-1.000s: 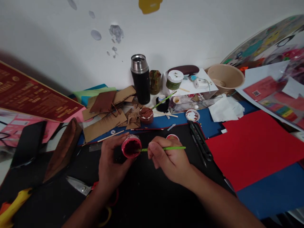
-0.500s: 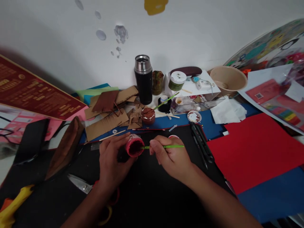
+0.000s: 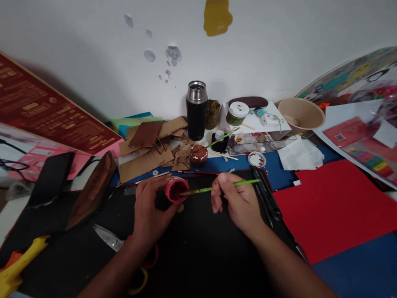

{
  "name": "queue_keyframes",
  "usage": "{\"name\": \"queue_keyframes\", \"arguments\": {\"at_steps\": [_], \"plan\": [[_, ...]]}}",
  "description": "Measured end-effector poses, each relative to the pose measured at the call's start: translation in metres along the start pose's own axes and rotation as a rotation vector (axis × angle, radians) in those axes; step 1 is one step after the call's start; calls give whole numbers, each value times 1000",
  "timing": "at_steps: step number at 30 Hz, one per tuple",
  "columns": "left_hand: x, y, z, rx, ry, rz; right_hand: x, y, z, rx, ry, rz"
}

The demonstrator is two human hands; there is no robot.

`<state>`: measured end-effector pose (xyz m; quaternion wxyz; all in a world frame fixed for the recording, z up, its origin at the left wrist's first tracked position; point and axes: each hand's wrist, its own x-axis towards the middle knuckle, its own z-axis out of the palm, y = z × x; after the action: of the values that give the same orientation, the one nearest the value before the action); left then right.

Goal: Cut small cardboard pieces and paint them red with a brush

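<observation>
My left hand (image 3: 152,207) is wrapped round a small paint jar (image 3: 176,189) with a red rim, its mouth tilted toward me. Dark red paint shows inside. Between the fingers of my right hand (image 3: 237,200) is a green-handled paintbrush (image 3: 203,190), lying nearly level, with its bristle end at the jar's mouth. Under my left forearm lie scissors (image 3: 108,238) with red and yellow handles, partly hidden. Beyond my hands stands a jar of brown paint (image 3: 198,154), with another green brush (image 3: 222,138) leaning across it.
A black flask (image 3: 197,116) stands near the wall beside cardboard scraps (image 3: 145,163). A brown boat-shaped piece (image 3: 91,192) lies at left. On the right are a black cutter (image 3: 266,194), red paper (image 3: 335,211), white tissue (image 3: 300,154), a paint-smeared lid (image 3: 257,159) and a beige bowl (image 3: 300,114).
My right hand has moved right, drawing the brush partly out so more of its bristle end shows. The left hand still holds the jar. The whole view has shifted slightly.
</observation>
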<state>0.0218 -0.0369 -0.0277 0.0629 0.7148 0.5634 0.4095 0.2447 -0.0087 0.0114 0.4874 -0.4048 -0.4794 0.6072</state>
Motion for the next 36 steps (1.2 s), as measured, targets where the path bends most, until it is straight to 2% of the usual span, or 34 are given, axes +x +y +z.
{"name": "queue_keyframes", "arguments": {"at_steps": [3,14,22,30,36], "plan": [[0,-1,0,-14,1,-11,5,0,-3,93,74,52],[-3,2,-1,-75,8,-9,17,12,-2,238,190,213],[-5,2,1,-113,39,-6,20,11,0,244,206,242],[-4,0,2,-86,26,2,17,13,-3,193,210,178],[-3,-1,4,-33,-4,20,6,6,-1,-119,113,27]]}}
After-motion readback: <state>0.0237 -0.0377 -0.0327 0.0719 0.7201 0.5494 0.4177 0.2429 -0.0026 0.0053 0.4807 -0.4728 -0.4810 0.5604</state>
